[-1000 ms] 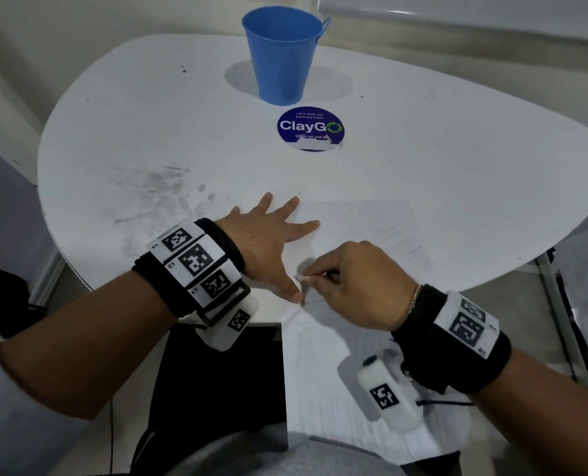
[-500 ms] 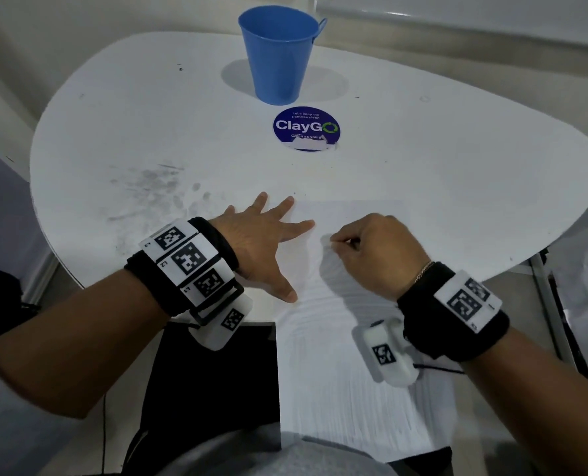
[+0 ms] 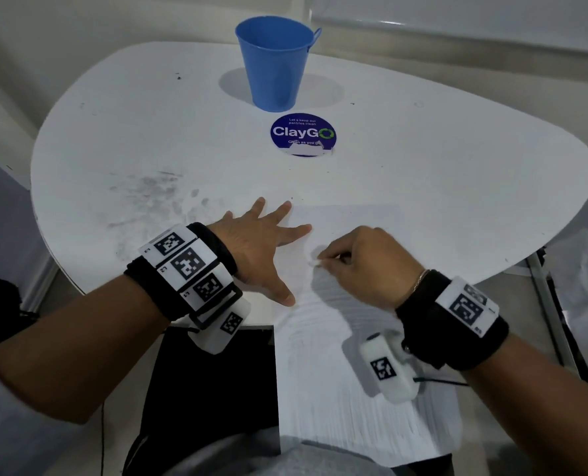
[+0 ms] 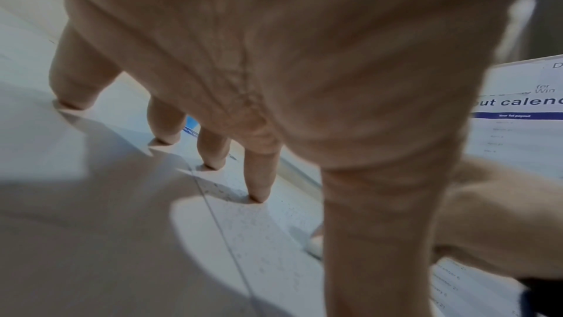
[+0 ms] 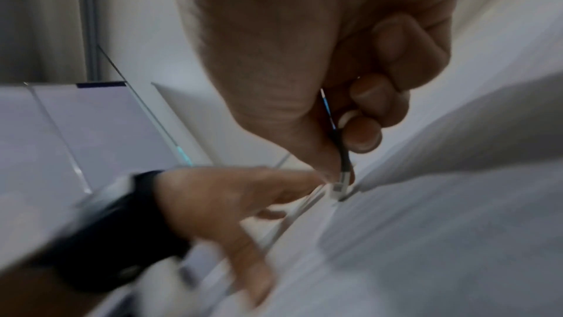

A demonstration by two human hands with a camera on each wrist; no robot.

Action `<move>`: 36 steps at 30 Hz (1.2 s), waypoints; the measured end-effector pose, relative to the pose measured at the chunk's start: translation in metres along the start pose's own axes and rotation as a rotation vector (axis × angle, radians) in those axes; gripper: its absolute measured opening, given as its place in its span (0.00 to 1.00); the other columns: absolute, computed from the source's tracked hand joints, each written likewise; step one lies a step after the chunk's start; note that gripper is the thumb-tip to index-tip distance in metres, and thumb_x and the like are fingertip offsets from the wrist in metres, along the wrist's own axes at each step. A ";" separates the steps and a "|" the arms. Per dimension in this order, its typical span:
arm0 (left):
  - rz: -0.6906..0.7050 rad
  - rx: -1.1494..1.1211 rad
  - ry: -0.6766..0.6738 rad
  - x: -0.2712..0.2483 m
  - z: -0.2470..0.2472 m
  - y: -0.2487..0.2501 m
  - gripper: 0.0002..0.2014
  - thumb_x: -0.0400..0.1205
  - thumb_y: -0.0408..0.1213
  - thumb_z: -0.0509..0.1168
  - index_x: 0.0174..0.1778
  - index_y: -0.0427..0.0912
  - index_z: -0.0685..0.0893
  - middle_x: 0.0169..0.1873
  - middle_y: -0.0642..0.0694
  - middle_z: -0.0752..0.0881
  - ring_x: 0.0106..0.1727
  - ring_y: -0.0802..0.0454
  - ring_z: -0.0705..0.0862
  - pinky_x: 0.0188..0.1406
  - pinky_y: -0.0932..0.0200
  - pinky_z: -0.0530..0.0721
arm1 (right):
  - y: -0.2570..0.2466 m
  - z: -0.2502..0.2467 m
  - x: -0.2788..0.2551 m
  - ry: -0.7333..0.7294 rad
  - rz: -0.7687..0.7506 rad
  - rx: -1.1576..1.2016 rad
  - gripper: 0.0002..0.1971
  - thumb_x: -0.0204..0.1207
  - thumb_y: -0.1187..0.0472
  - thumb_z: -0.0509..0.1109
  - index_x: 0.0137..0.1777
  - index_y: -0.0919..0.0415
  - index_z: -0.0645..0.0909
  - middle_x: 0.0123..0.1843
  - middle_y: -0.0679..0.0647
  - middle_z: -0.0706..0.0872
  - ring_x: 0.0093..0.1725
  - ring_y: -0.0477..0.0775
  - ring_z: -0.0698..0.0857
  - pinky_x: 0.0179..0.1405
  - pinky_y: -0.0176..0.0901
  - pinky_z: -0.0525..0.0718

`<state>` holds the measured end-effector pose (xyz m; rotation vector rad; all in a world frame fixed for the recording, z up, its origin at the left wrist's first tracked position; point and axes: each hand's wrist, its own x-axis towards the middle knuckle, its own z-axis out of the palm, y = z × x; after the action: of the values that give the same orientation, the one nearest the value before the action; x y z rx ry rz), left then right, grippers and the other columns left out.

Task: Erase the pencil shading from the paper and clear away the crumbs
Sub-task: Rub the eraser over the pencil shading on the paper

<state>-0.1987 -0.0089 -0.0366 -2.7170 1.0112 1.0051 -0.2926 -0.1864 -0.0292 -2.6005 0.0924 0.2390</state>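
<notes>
A white paper with faint grey pencil streaks lies on the white table and hangs over its near edge. My left hand lies flat with fingers spread, pressing the paper's left edge; its fingertips touch the surface. My right hand pinches a small white eraser and holds its tip on the paper. In the right wrist view the eraser sticks out below thumb and forefinger. Fine grey specks dot the paper near my left fingers.
A blue cup stands at the table's far side, with a round ClayGo sticker just in front of it. Grey smudges mark the table left of my left hand. A printed calendar sheet shows in the left wrist view.
My right hand carried the eraser away from my left thumb up the paper, then back toward the near left. My left hand stayed flat in place.
</notes>
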 end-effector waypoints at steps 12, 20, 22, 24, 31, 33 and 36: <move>0.006 0.007 0.002 -0.003 -0.002 0.002 0.60 0.68 0.71 0.74 0.85 0.74 0.37 0.86 0.60 0.28 0.87 0.47 0.27 0.86 0.30 0.42 | 0.009 -0.004 0.007 0.110 0.079 0.010 0.09 0.80 0.58 0.70 0.47 0.53 0.92 0.43 0.44 0.92 0.45 0.51 0.88 0.50 0.46 0.86; 0.002 -0.003 -0.004 -0.004 -0.002 0.002 0.60 0.68 0.72 0.74 0.85 0.74 0.37 0.86 0.60 0.28 0.87 0.47 0.27 0.86 0.30 0.42 | 0.010 -0.002 0.006 0.099 0.071 0.013 0.08 0.80 0.57 0.71 0.51 0.50 0.92 0.46 0.40 0.92 0.48 0.48 0.88 0.51 0.42 0.83; 0.004 0.003 -0.002 -0.004 -0.003 0.002 0.60 0.68 0.72 0.74 0.85 0.73 0.37 0.86 0.59 0.29 0.87 0.47 0.27 0.86 0.30 0.42 | 0.013 -0.003 0.005 0.122 0.081 0.014 0.08 0.80 0.57 0.70 0.50 0.51 0.92 0.48 0.45 0.93 0.49 0.50 0.88 0.52 0.43 0.84; 0.001 0.006 -0.002 -0.004 -0.002 0.003 0.59 0.68 0.72 0.73 0.85 0.73 0.37 0.86 0.59 0.29 0.87 0.47 0.27 0.86 0.30 0.42 | 0.005 0.005 -0.001 0.044 0.011 0.005 0.08 0.81 0.57 0.70 0.51 0.51 0.92 0.45 0.44 0.92 0.42 0.44 0.86 0.47 0.39 0.82; 0.002 -0.006 -0.004 -0.004 -0.002 0.001 0.60 0.67 0.72 0.74 0.84 0.75 0.36 0.85 0.61 0.28 0.86 0.48 0.27 0.86 0.31 0.41 | 0.009 -0.003 0.002 0.082 0.086 -0.053 0.11 0.82 0.56 0.67 0.55 0.47 0.91 0.53 0.43 0.92 0.55 0.53 0.87 0.57 0.49 0.84; 0.000 -0.003 -0.002 -0.003 -0.001 0.001 0.60 0.67 0.72 0.74 0.84 0.75 0.36 0.85 0.61 0.28 0.86 0.48 0.27 0.86 0.31 0.41 | 0.000 0.003 -0.004 0.019 0.018 -0.075 0.11 0.82 0.56 0.66 0.54 0.48 0.91 0.50 0.44 0.92 0.51 0.52 0.88 0.54 0.47 0.85; 0.001 0.006 0.005 -0.002 -0.001 0.002 0.60 0.67 0.73 0.73 0.84 0.75 0.36 0.85 0.60 0.28 0.87 0.48 0.27 0.86 0.31 0.41 | -0.007 0.005 -0.008 -0.043 -0.023 -0.075 0.12 0.83 0.55 0.66 0.58 0.44 0.90 0.54 0.37 0.90 0.52 0.47 0.87 0.53 0.42 0.83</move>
<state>-0.2003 -0.0097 -0.0342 -2.7155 1.0150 0.9940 -0.3006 -0.1780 -0.0281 -2.6679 0.0387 0.2947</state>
